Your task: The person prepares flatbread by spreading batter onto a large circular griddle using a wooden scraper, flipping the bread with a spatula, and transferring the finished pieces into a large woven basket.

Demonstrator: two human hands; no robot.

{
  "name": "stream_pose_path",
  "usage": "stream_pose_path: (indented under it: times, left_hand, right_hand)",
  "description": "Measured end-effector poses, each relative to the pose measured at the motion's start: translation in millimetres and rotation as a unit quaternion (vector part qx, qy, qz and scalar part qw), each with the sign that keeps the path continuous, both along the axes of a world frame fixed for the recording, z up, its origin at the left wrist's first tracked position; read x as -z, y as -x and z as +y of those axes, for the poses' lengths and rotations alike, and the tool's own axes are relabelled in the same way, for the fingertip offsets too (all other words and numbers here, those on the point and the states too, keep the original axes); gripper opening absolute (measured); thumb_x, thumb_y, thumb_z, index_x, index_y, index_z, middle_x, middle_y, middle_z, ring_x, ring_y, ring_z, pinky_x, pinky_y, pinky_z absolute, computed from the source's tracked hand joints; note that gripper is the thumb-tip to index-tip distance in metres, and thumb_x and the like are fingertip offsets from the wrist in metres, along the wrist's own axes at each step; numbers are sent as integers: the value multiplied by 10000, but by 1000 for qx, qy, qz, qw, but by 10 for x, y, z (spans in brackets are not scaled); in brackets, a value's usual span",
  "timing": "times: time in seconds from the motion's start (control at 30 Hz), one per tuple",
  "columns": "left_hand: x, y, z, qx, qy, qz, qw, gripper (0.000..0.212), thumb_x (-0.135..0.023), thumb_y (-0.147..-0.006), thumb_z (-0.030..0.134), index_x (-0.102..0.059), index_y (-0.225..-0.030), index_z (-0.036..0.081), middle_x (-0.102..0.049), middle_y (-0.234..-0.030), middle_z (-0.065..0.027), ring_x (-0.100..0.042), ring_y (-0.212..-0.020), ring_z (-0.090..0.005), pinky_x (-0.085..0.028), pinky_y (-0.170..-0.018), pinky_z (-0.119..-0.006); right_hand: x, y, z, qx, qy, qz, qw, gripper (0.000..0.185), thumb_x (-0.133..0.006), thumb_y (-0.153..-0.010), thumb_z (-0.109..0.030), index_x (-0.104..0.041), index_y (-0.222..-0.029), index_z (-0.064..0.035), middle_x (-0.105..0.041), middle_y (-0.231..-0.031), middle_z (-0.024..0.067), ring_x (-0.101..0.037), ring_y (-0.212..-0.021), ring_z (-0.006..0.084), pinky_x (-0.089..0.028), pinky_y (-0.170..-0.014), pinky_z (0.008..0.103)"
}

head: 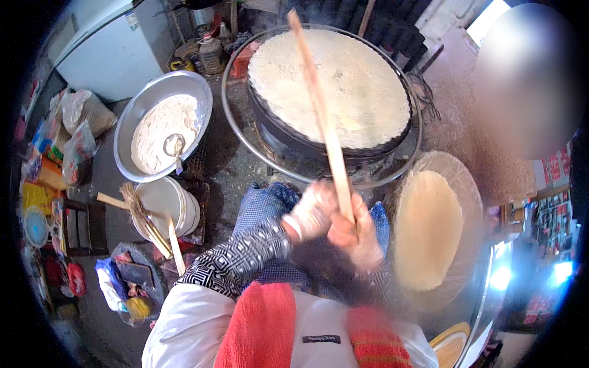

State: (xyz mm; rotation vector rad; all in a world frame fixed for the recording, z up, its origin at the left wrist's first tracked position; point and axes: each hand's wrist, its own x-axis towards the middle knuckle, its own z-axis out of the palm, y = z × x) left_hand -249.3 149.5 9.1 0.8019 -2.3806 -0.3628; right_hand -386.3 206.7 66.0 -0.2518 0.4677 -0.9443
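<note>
My right hand (pixel 361 237) grips the lower end of a long flat wooden stick (pixel 332 142). The stick slants up and away over a round black griddle (pixel 294 140). A pale, thin flatbread (pixel 368 87) with a ragged edge covers nearly the whole griddle. My left hand (pixel 315 207), in a thin whitish glove, is right beside the stick's lower end. Motion blurs it, so whether its fingers also close on the wood is unclear. A metal ring (pixel 246 141) runs around the griddle, just beyond my knees.
Left stands a metal basin (pixel 120 138) of pale batter (pixel 154 124) with a ladle (pixel 175 146). Below it, a white bucket (pixel 188 207) carries a straw brush (pixel 142 214) and sticks. To the right, a round flatbread (pixel 428 230) lies on a film-covered round surface (pixel 471 230). A blurred patch covers the upper right.
</note>
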Motion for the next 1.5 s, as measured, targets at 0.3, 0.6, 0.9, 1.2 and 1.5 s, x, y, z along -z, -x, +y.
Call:
stream_pose_path:
  times: [0.3,0.6,0.9,1.2,1.5]
  left_hand:
    - [-204,-675,1016,108,-179,-219,953,319,-614,-852,379,-611,-984,89,-581,-951,-104,-576,-919,-290,-446,-805,-423]
    - [-562,-2365,1198,-251,-266,-300,881,328,-652,-786,266,-610,-1072,111,-599,-997,-121,-593,-965,-295,-464,-844,-421]
    - [194,-3323,2130,-300,-155,-272,901,608,-708,-729,176,-512,-1304,143,-494,-1339,-123,-477,-1235,-340,-351,-1052,-491]
    - [342,-2361,1635,-357,-32,-14,933,268,-673,-707,176,-571,-944,105,-540,-907,-128,-538,-933,-344,-425,-890,-478]
    - [-5,-1618,1241,-240,-20,-61,969,497,-695,-716,197,-499,-1155,71,-548,-942,-118,-532,-929,-346,-385,-890,-469]
  right_hand:
    - [757,527,-1161,-106,309,891,316,541,-443,-971,-345,-279,-1487,-347,-644,-671,189,-642,-603,370,-497,-568,502]
    - [1100,1699,-1050,142,202,790,562,437,-503,-995,-270,-488,-1392,-88,-647,-763,81,-520,-577,139,-431,-510,295]
    - [59,-571,155,-221,408,516,720,364,-632,-902,-72,-595,-1252,21,-668,-1118,77,-587,-933,96,-502,-774,235]
    - [-256,-1770,51,-283,413,250,829,629,-598,-941,-232,-313,-1479,-77,-669,-1038,114,-649,-793,181,-524,-707,302]
    - [-475,-574,108,-314,273,467,780,294,-559,-960,-221,-638,-1216,-99,-598,-688,-8,-492,-530,34,-395,-461,207]
